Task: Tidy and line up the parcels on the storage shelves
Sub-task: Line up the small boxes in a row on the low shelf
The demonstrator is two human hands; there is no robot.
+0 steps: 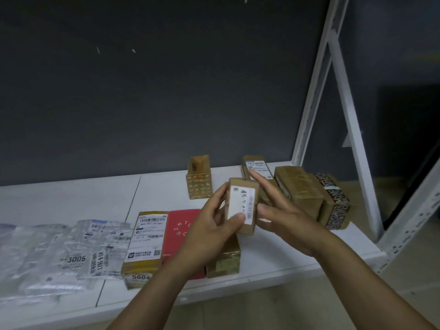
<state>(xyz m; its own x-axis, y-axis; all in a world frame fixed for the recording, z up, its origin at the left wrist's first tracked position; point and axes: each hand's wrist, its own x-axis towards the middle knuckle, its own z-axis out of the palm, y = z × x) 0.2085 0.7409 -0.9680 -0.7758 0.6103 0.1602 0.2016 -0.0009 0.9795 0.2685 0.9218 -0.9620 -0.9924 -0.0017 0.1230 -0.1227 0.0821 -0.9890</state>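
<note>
My left hand [209, 225] grips a small brown parcel [242, 203] with a white label, held above the white shelf [166, 186], thumb across its label. My right hand [281, 210] is beside it on the right with fingers stretched out, thumb near the parcel's right edge. Under my hands lie a red parcel [181, 225], a labelled brown box [147, 241] and a taped brown box [226, 258]. Further back stand a small patterned box [199, 178] and a labelled box [258, 169].
Several clear plastic mailers [54, 253] lie at the left of the shelf. At the right stand a taped brown box [297, 189] and a black patterned box [335, 201]. A white upright and diagonal brace [345, 103] close the right end. Dark wall behind.
</note>
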